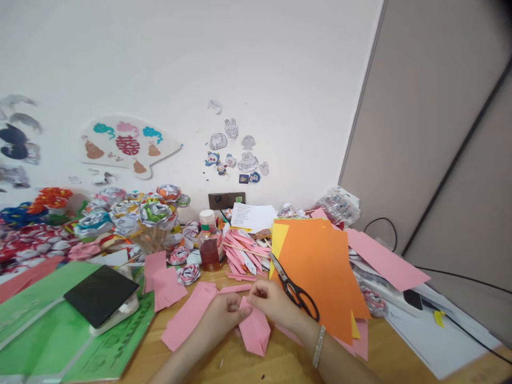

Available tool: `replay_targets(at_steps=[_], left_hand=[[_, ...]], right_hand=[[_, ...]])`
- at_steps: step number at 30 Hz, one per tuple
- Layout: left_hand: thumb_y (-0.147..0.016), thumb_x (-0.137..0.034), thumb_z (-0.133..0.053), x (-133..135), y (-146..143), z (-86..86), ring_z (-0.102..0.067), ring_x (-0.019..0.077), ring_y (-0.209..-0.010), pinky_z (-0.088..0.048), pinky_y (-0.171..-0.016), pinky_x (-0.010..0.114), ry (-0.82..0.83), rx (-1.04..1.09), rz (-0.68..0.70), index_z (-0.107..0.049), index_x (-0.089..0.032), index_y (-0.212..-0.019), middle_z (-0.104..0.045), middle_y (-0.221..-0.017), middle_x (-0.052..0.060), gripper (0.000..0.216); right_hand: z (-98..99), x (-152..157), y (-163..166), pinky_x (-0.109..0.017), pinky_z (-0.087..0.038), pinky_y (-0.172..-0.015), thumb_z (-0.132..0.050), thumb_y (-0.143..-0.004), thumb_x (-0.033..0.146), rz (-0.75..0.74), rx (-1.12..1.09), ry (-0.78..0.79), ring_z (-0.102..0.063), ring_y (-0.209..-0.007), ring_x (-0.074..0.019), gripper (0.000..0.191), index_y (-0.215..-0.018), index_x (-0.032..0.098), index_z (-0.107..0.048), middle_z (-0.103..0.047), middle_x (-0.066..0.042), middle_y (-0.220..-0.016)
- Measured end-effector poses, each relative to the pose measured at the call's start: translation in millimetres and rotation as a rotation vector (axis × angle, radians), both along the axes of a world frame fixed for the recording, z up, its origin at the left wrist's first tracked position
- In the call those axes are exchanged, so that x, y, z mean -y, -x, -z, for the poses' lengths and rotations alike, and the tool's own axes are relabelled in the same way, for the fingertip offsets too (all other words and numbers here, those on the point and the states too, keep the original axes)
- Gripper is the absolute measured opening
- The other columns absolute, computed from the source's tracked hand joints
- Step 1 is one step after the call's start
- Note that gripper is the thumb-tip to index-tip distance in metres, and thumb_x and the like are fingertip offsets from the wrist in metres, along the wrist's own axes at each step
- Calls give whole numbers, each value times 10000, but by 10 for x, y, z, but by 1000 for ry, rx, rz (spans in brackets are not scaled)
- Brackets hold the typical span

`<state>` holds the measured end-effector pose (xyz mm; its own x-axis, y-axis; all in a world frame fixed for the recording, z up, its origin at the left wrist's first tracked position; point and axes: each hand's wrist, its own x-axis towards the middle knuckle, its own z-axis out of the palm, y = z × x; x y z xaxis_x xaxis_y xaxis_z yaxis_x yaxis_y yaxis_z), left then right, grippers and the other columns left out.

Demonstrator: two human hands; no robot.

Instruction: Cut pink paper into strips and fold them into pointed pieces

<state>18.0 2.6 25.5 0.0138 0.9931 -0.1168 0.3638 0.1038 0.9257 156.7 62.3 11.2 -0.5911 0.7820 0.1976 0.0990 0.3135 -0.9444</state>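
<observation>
A folded piece of pink paper (255,332) is between my hands, low in the middle of the head view, over the wooden table. My left hand (224,314) pinches its upper left edge with thumb and fingers. My right hand (269,300), with a band on the wrist, pinches the paper's top end. Flat pink strips (191,316) lie just left of my left hand. Black-handled scissors (295,290) rest beyond my right wrist, partly on the orange sheets (320,266). The fingertips partly hide the paper's top.
A bottle of reddish-brown liquid (209,245) stands behind my hands, beside a heap of folded pink strips (244,253). Paper flowers (154,213) crowd the back left. A black tablet (101,295) leans on a stand over a green folder (40,309). A power strip (390,292) and cables lie right.
</observation>
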Motion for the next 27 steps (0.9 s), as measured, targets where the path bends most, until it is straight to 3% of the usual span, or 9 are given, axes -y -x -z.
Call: replay_targets(at_steps=[5, 8, 10, 12, 15, 18, 21, 24, 27], left_hand=[[-577, -456, -612, -11, 12, 106, -435, 103, -427, -333, -424, 220, 67, 22, -26, -404, -191, -515, -433, -439, -74, 342], [-561, -426, -628, -25, 16, 148, -424, 97, -409, -349, -415, 223, 81, 25, -28, -477, -171, -575, -398, -426, -93, 297], [-559, -380, -642, -33, 17, 152, -426, 98, -404, -345, -401, 216, 74, 36, -25, -555, -138, -829, -410, -433, -104, 373], [-563, -341, -647, -39, 19, 150, -436, 106, -404, -334, -391, 208, 75, 48, -34, -411, -120, -1172, -433, -438, -116, 689], [-582, -329, -640, -43, 25, 154, -399, 102, -391, -299, -385, 198, 65, 40, -58, -205, -77, -1313, -393, -406, -137, 887], [-575, -374, -663, -40, 27, 170, -375, 95, -402, -274, -395, 196, 46, 67, -54, -328, -93, -1254, -401, -421, -125, 808], [-614, -500, -618, -30, 20, 190, -374, 79, -422, -259, -417, 197, 111, 188, 41, -566, -124, -907, -461, -488, -70, 480], [-658, -558, -556, -27, 18, 207, -310, 59, -414, -208, -425, 200, 112, 252, 86, -531, -127, -591, -419, -468, -61, 436], [-665, -539, -568, -34, 31, 209, -307, 66, -438, -198, -442, 211, 56, 267, 58, -522, -124, -559, -413, -472, -54, 431]], right_hand=[[-24, 42, -12, -199, -310, -549, -499, -710, 158, -51, 54, -24, -418, -605, -94, 72, -642, 151, -523, -466, 31, -632], [-2, 33, 1, -196, -303, -535, -506, -708, 160, -56, 65, -1, -411, -588, -90, 62, -650, 148, -525, -463, 32, -627], [24, 19, 16, -195, -306, -532, -510, -701, 153, -57, 67, 21, -411, -581, -89, 52, -651, 146, -527, -461, 31, -626], [48, 5, 31, -195, -305, -521, -516, -691, 144, -53, 75, 26, -403, -561, -87, 56, -635, 145, -524, -447, 36, -599], [78, -11, 53, -197, -295, -508, -515, -679, 127, -9, 77, -14, -389, -541, -86, 79, -603, 147, -509, -425, 42, -566], [102, -19, 75, -196, -291, -501, -503, -657, 82, 40, 54, -56, -392, -535, -87, 114, -567, 150, -485, -424, 43, -551], [115, -23, 94, -200, -312, -532, -506, -654, 73, 76, 29, -97, -414, -578, -99, 119, -566, 152, -487, -443, 32, -583], [99, -22, 91, -206, -323, -568, -522, -664, 92, 103, 25, -117, -421, -634, -110, 96, -593, 152, -503, -451, 19, -639], [44, -15, 53, -203, -303, -538, -506, -722, 161, 43, 25, -49, -396, -598, -100, 90, -633, 158, -496, -420, 30, -625]])
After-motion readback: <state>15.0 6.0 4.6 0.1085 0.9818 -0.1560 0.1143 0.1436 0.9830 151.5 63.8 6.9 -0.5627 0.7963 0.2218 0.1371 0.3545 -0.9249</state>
